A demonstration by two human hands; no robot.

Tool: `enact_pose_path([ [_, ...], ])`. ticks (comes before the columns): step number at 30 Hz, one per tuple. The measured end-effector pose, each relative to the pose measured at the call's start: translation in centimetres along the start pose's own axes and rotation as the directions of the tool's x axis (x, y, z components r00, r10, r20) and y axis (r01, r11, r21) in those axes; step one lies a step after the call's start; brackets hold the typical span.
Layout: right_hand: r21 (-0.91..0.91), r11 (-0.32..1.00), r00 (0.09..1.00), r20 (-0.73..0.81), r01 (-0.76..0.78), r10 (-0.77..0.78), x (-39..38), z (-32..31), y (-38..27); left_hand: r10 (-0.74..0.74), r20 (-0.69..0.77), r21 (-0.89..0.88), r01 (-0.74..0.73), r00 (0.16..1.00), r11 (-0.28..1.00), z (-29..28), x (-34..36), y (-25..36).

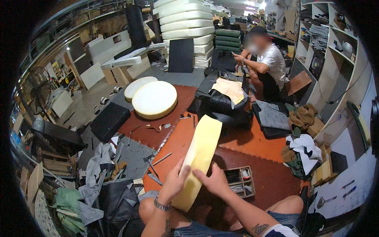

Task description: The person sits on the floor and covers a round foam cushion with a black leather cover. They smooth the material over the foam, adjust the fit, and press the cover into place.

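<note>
A long, pale yellow foam strip (206, 134) stands tilted in front of me, its lower end by my lap. My left hand (176, 179) grips its left edge, with the fingers out of sight behind it. On the other edge my right hand (212, 178) holds the strip, its thumb pressed on the front face. The two thumbs are close together near the strip's middle. Just right of my right hand, a wooden tray (248, 189) with compartments lies on the brown-red floor covering, holding small items I cannot make out.
Two round foam cushions (154, 100) lie ahead on the left, near a black block (110, 121). A black upholstered piece (233, 112) sits ahead. Fabric scraps (114, 197) heap at my left. Beyond, a person (266, 63) crouches by stacked white cushions (187, 23) and shelves (335, 51).
</note>
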State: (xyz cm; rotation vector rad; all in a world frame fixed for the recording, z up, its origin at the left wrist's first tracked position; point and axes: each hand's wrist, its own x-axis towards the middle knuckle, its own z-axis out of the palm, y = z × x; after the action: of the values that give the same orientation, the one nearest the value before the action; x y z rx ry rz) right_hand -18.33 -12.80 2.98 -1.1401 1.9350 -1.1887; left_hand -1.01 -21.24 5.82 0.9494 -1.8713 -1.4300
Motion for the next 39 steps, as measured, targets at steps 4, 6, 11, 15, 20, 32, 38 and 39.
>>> enact_pose_path([
  [4,-0.004,1.000,1.000,0.004,0.012,-0.012,-1.8,-0.4,1.8,-0.159,0.084,0.315,0.125,0.984,0.941,1.2,-0.9,2.4],
  [6,0.046,0.998,0.998,0.037,0.046,-0.048,-1.7,-1.3,3.3,-0.087,0.088,0.316,0.055,0.992,0.947,1.6,-0.4,2.4],
  [11,0.156,0.987,0.986,0.152,0.045,-0.069,-1.5,-1.7,2.9,-0.091,0.254,0.230,0.032,0.963,0.973,-0.4,3.3,1.0],
  [15,-0.153,0.983,0.986,0.146,0.100,-0.077,-3.2,-3.6,-0.7,-0.096,0.506,0.202,-0.010,0.857,0.979,-5.0,5.1,0.4],
  [20,-0.482,0.663,0.702,-0.128,0.573,-0.701,-2.3,-6.1,-1.9,-0.010,0.648,0.237,-0.190,0.761,0.953,-8.4,3.6,-1.5],
  [32,-0.464,0.575,0.728,0.284,0.673,-0.624,-0.5,-8.4,-0.9,0.229,0.207,0.664,-0.309,0.951,0.681,-1.8,-2.3,0.4],
  [38,-0.405,0.644,0.755,0.451,0.649,-0.476,0.3,-8.5,-2.2,0.370,0.178,0.633,-0.394,0.912,0.667,-0.6,-1.8,0.0],
  [39,-0.417,0.611,0.736,0.462,0.673,-0.495,0.4,-8.7,-2.4,0.353,0.171,0.579,-0.383,0.920,0.720,-0.5,-1.7,0.1],
])
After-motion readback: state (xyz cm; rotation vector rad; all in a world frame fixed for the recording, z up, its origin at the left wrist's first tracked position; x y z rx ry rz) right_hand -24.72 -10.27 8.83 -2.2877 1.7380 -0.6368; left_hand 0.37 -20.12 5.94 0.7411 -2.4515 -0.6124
